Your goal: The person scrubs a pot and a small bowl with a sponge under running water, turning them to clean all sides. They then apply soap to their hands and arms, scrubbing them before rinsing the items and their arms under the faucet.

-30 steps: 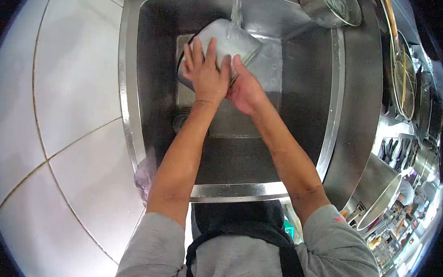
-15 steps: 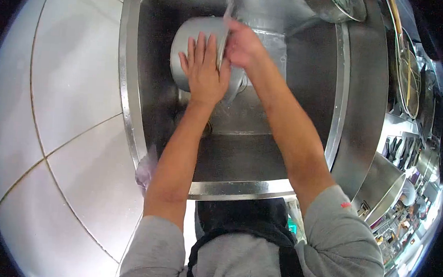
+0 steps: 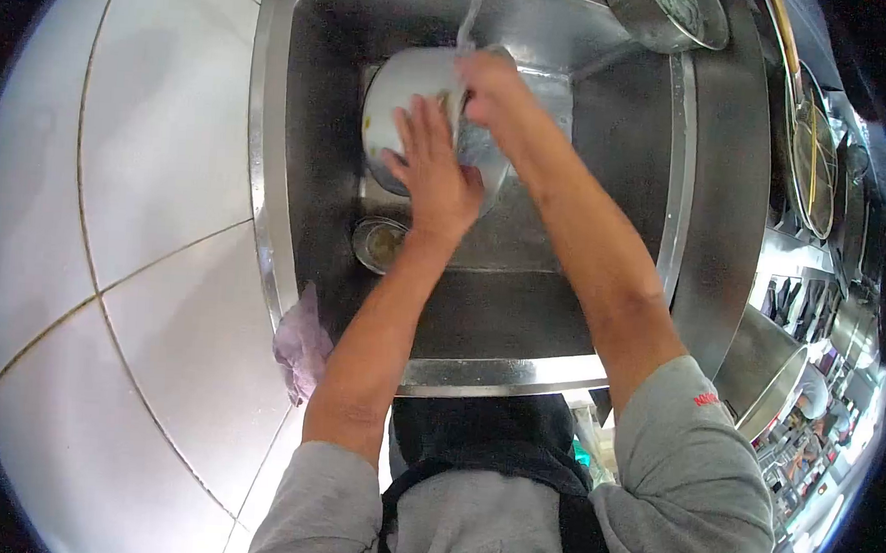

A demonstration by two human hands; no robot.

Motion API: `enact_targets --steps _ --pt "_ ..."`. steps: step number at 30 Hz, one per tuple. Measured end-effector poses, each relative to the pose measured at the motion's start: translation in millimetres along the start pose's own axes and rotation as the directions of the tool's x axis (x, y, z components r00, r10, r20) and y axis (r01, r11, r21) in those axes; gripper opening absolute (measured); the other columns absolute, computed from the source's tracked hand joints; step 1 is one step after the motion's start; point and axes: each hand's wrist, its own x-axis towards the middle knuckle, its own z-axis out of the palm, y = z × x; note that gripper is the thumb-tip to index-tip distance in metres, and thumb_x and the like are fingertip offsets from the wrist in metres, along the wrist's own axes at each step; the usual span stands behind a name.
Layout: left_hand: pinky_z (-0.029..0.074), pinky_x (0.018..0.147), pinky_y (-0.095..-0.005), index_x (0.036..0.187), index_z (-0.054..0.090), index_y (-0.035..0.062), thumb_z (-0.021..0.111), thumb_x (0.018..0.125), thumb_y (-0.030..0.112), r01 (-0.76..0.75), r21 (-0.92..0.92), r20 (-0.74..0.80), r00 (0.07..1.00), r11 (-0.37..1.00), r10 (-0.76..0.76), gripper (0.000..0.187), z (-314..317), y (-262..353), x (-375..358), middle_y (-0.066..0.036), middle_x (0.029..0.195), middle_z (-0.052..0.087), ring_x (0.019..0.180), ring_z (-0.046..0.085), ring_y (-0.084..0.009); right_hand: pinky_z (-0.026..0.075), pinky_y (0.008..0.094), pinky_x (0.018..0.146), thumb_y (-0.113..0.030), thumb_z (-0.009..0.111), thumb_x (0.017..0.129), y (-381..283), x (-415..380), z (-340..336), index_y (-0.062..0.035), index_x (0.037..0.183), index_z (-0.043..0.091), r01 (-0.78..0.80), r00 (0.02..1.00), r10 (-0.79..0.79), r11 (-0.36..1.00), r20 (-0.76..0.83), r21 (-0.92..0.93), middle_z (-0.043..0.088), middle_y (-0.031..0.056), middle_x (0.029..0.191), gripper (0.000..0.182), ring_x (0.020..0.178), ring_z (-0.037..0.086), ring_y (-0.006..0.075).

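A rounded, pale metal pot (image 3: 398, 86) is tipped on its side in the steel sink (image 3: 481, 324), under a stream of water (image 3: 471, 16) from the top. Flat against the pot's outer wall lies my left hand (image 3: 435, 166), its fingers spread. My right hand (image 3: 495, 87) is closed at the pot's rim, beside the falling water; it is blurred, and what its fingers grip is hard to make out. Small yellowish specks show on the pot's side. Below the pot, a small round strainer (image 3: 380, 243) sits at the sink's left side.
A purple cloth (image 3: 302, 347) hangs at the sink's lower left corner, beside white tiles (image 3: 172, 102). A metal bowl (image 3: 672, 16) stands at the upper right corner. Wire strainers (image 3: 812, 161) and a large pot (image 3: 761, 368) are at the right. Another person (image 3: 814, 393) is far right.
The pot has turned and shifted slightly right, showing its specked side. My left hand has moved down and right on it, and the small strainer has come into fuller view.
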Motion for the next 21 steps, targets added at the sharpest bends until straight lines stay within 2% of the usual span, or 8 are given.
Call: enact_targets --steps 3,7,9,11,13,17,19,21 --pt "0.012 0.118 -0.0743 0.162 0.025 0.0063 0.066 0.084 0.001 0.165 -0.087 -0.045 0.985 0.983 -0.169 0.089 -1.5 -19.5 25.4 -0.016 0.172 0.018 0.159 0.011 -0.0423 0.056 0.0550 0.087 -0.019 0.066 0.101 -12.4 -84.1 49.8 0.0044 0.119 0.062 -0.075 0.988 0.035 0.961 -0.153 -0.265 0.069 0.0164 0.109 0.030 0.095 0.067 0.0353" --pt "0.017 0.117 -0.0755 0.162 0.030 0.0161 0.068 0.084 0.005 0.037 0.091 0.040 0.998 0.995 -0.041 0.088 -4.1 -6.9 -4.7 -0.016 0.171 0.020 0.158 0.014 -0.0428 0.057 0.0519 0.085 -0.017 0.065 0.101 3.5 -12.9 -1.5 0.0019 0.112 0.065 0.007 0.997 -0.020 0.983 0.069 0.182 0.069 0.0152 0.113 0.022 0.098 0.066 0.0322" --pt "0.018 0.117 -0.0754 0.162 0.029 0.0169 0.066 0.085 0.002 0.141 0.035 -0.041 0.989 0.989 -0.140 0.088 -2.7 1.1 -14.0 -0.014 0.172 0.020 0.158 0.014 -0.0434 0.057 0.0502 0.081 -0.016 0.065 0.100 14.6 -0.4 -16.4 0.0025 0.111 0.065 0.128 0.970 -0.134 0.991 0.201 0.044 0.069 0.0157 0.109 0.022 0.097 0.066 0.0310" --pt "0.019 0.116 -0.0759 0.164 0.026 0.0169 0.069 0.083 0.004 0.134 0.058 -0.020 0.991 0.989 -0.133 0.092 -4.5 -19.1 13.4 -0.019 0.171 0.018 0.156 0.014 -0.0481 0.057 0.0504 0.079 -0.012 0.064 0.099 5.4 -51.4 34.9 0.0020 0.107 0.066 0.033 0.999 -0.031 0.997 0.037 -0.063 0.069 0.0164 0.103 0.016 0.095 0.067 0.0308" --pt "0.019 0.117 -0.0748 0.165 0.023 0.0175 0.074 0.081 0.011 0.066 -0.013 0.041 0.997 0.998 -0.065 0.099 -0.8 -33.8 34.2 -0.026 0.170 0.015 0.155 0.012 -0.0524 0.056 0.0517 0.077 -0.009 0.063 0.097 -15.5 -90.4 71.4 0.0014 0.099 0.066 -0.080 0.988 0.004 0.868 -0.155 -0.489 0.068 0.0155 0.095 0.011 0.091 0.066 0.0317" --pt "0.019 0.117 -0.0725 0.164 0.024 0.0153 0.075 0.081 0.016 0.139 -0.008 -0.021 0.990 0.990 -0.140 0.097 4.4 -2.1 -24.3 -0.020 0.171 0.019 0.157 0.014 -0.0476 0.053 0.0534 0.071 -0.010 0.068 0.090 -9.0 4.6 7.0 0.0048 0.092 0.067 0.141 0.984 -0.134 0.989 0.120 -0.048 0.068 0.0163 0.089 0.015 0.080 0.066 0.0325" --pt "0.020 0.116 -0.0741 0.165 0.023 0.0158 0.075 0.082 0.017 0.167 -0.034 -0.043 0.985 0.985 -0.169 0.098 -5.8 -3.6 -4.9 -0.016 0.171 0.020 0.157 0.016 -0.0452 0.052 0.0538 0.070 -0.010 0.069 0.088 5.0 -45.6 24.9 0.0057 0.090 0.067 0.209 0.968 -0.185 0.968 0.171 -0.138 0.067 0.0165 0.087 0.017 0.077 0.065 0.0327" --pt "0.019 0.115 -0.0750 0.166 0.020 0.0177 0.076 0.082 0.019 0.203 -0.093 0.141 0.972 0.975 -0.189 0.101 -17.4 -25.0 34.5 -0.016 0.172 0.016 0.158 0.014 -0.0447 0.055 0.0582 0.076 -0.008 0.067 0.086 16.4 -69.7 41.5 0.0080 0.093 0.064 0.096 0.985 -0.172 0.555 -0.001 -0.826 0.066 0.0180 0.090 0.018 0.082 0.066 0.0357"
